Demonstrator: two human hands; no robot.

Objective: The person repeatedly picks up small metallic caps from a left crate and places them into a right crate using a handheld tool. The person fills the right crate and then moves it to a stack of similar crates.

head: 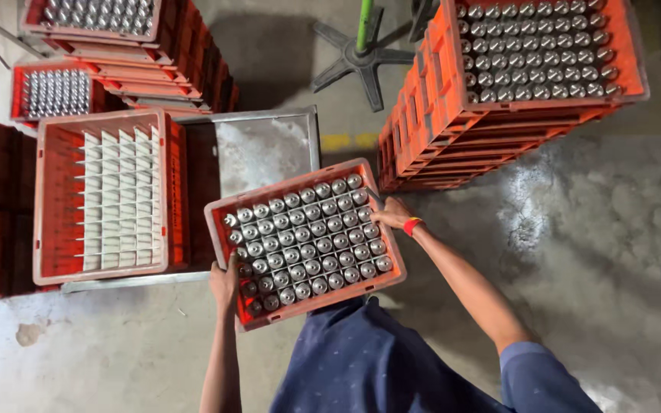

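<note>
I hold an orange plastic crate (292, 186) in front of my body, tilted a little, above the concrete floor. It is filled with several rows of upright silver metal cylinders (307, 237). My left hand (224, 281) grips its near left rim. My right hand (392, 213), with a red band at the wrist, grips the right rim. To the left an empty orange crate (51, 191) with white dividers rests on a metal frame (311, 130).
A tall stack of orange crates (430, 130) topped with more cylinders stands at the right. Another stack (193, 53) and a filled crate (56, 93) stand at the upper left. A black star-shaped base with a green pole (363, 53) sits between the stacks.
</note>
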